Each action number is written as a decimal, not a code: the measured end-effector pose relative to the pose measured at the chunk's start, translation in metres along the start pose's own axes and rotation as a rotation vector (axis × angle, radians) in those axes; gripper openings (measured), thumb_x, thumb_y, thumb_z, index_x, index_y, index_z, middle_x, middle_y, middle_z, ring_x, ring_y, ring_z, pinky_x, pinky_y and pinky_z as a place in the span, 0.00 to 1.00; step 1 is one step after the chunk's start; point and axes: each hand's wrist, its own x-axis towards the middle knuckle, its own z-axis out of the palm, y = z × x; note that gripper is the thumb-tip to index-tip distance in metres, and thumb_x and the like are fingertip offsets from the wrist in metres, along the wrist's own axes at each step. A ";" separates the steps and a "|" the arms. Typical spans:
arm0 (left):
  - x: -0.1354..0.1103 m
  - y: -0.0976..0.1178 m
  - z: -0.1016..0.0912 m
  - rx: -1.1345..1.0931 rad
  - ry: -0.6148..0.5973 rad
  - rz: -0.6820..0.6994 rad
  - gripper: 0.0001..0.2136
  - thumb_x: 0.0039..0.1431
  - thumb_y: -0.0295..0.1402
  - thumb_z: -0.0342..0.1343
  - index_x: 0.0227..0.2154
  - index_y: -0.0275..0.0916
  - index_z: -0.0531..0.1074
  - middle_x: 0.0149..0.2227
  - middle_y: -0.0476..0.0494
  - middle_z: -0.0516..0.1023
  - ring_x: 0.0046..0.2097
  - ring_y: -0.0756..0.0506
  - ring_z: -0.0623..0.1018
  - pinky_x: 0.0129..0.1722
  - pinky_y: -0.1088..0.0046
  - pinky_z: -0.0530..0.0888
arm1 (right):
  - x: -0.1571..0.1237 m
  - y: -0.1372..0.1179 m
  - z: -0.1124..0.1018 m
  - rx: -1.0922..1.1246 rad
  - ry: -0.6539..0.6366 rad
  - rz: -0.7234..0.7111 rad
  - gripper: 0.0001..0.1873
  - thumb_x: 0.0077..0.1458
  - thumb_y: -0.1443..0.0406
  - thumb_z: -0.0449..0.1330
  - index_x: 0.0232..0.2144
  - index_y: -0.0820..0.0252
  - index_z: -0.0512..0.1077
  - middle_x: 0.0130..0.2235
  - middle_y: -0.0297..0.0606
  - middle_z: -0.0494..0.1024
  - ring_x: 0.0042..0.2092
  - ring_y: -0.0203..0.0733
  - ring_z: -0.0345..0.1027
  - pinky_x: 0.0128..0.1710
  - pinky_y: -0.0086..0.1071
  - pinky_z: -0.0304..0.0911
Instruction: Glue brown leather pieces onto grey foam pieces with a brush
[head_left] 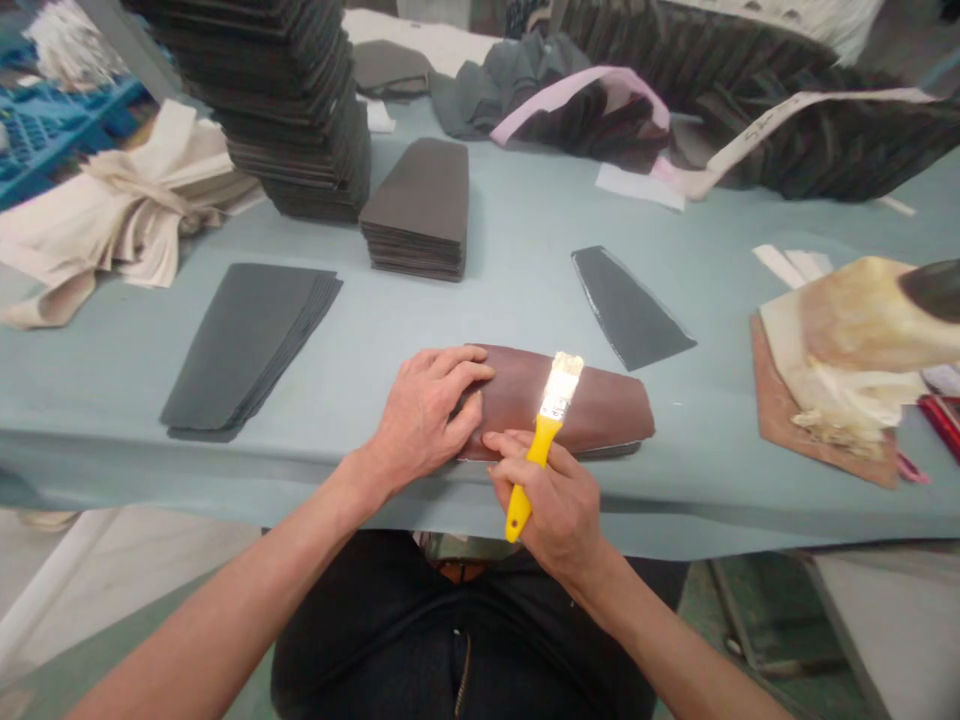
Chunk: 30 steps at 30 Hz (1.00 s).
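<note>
A brown, leather-like panel (600, 400) lies near the table's front edge, with a dark layer showing under its lower right edge. My left hand (427, 410) rests on its left end, fingers spread and bent, thumb apart from them. My right hand (555, 500) is closed around the yellow handle of a paintbrush (545, 440). The brush's bristles are coated whitish and point away from me, over the panel; whether they touch it I cannot tell. Some fingertips of my right hand reach the panel's lower edge. Beyond it lies a single dark grey piece (630, 308) with pale edges.
Fanned dark grey pieces (244, 345) lie at left, behind them a short stack (420, 205) and a tall dark stack (300, 110). A glue-crusted container (847, 320) stands at right on a brown piece (772, 390). Beige fabric strips (127, 200) lie far left.
</note>
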 end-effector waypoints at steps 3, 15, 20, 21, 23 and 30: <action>0.010 0.022 -0.004 0.271 -0.030 -0.044 0.11 0.71 0.30 0.53 0.49 0.38 0.78 0.57 0.37 0.83 0.61 0.29 0.76 0.61 0.46 0.72 | 0.003 0.003 0.000 0.040 0.018 -0.008 0.11 0.64 0.77 0.62 0.41 0.56 0.70 0.46 0.41 0.87 0.47 0.43 0.82 0.52 0.36 0.79; 0.024 0.039 0.010 0.497 -0.056 -0.110 0.15 0.74 0.38 0.52 0.53 0.35 0.76 0.56 0.31 0.80 0.54 0.27 0.77 0.56 0.46 0.75 | 0.002 0.010 0.002 0.091 0.130 -0.051 0.11 0.64 0.73 0.62 0.41 0.53 0.67 0.39 0.33 0.84 0.39 0.36 0.80 0.50 0.35 0.79; 0.024 0.034 0.011 0.467 -0.112 -0.049 0.21 0.77 0.37 0.44 0.63 0.32 0.72 0.66 0.28 0.76 0.63 0.27 0.76 0.65 0.44 0.71 | 0.010 0.008 -0.006 0.036 0.171 -0.009 0.08 0.66 0.71 0.62 0.40 0.53 0.68 0.47 0.35 0.86 0.41 0.37 0.80 0.44 0.31 0.77; 0.025 0.033 0.010 0.454 -0.134 -0.039 0.23 0.78 0.37 0.43 0.64 0.31 0.71 0.67 0.27 0.75 0.66 0.26 0.74 0.67 0.43 0.70 | 0.013 0.009 -0.009 0.008 0.181 0.006 0.08 0.66 0.71 0.62 0.40 0.52 0.68 0.48 0.34 0.86 0.41 0.37 0.80 0.43 0.31 0.76; 0.026 0.032 0.011 0.414 -0.177 -0.019 0.25 0.78 0.36 0.40 0.67 0.27 0.68 0.70 0.24 0.71 0.71 0.26 0.71 0.71 0.43 0.67 | 0.021 0.016 -0.018 -0.068 0.200 0.044 0.07 0.68 0.71 0.60 0.40 0.52 0.68 0.48 0.33 0.87 0.42 0.37 0.81 0.43 0.32 0.76; 0.032 0.019 0.010 0.330 -0.302 0.051 0.30 0.79 0.43 0.37 0.73 0.27 0.61 0.77 0.26 0.61 0.78 0.26 0.61 0.76 0.42 0.61 | 0.009 0.075 -0.067 -0.214 0.179 0.257 0.07 0.67 0.70 0.62 0.41 0.52 0.70 0.47 0.34 0.87 0.46 0.42 0.83 0.47 0.37 0.77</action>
